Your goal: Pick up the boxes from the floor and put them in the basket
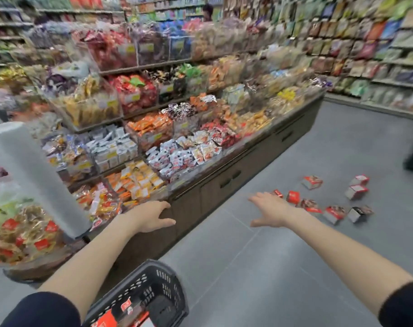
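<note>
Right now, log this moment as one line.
left hand: open, empty | right hand: open, stretched toward boxes | boxes: scattered on floor | basket: near the person, red boxes inside

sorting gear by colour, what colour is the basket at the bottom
Black plastic with perforated walls. The basket shows best in the head view, bottom edge.

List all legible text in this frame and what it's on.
No text reads legibly; the frame is motion-blurred.
Floor boxes: red-and-white print, blurred.
Box in the basket: white label, too small to read.
Shelf price tags: yellow, blurred.
Snack packets: print blurred.
</note>
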Tool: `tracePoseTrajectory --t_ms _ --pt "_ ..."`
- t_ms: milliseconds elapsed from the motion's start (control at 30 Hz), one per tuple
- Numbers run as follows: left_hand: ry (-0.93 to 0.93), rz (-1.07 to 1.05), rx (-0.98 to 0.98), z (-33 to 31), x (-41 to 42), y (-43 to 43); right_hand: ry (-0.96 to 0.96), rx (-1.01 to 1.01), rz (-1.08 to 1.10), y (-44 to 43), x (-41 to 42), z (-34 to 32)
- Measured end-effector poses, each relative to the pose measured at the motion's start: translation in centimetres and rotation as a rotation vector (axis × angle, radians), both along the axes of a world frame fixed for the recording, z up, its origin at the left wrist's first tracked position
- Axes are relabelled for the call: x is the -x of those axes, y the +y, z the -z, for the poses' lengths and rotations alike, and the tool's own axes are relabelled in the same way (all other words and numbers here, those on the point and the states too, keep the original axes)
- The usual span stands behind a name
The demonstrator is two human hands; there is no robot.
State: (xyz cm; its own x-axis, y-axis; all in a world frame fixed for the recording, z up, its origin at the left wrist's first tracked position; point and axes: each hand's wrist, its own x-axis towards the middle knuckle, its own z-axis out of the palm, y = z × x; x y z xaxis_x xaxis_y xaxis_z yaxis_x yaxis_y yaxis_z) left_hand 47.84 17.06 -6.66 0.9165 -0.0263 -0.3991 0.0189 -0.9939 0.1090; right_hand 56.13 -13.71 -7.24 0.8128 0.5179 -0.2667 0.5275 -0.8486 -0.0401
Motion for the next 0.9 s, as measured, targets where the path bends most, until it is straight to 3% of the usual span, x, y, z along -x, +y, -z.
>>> tracePoseTrajectory --t_ms 467,900 --pt "-0.118 0.335 -0.109 -4.4 -17.9 -25.4 -0.037 -0.001 0.333 -26.7 -6.9 -2.8" --pt "-0.100 0.555 -0.138 -2.9 -35.5 -40.0 -0.006 -0.064 0.585 -39.3 -17.4 -1.4"
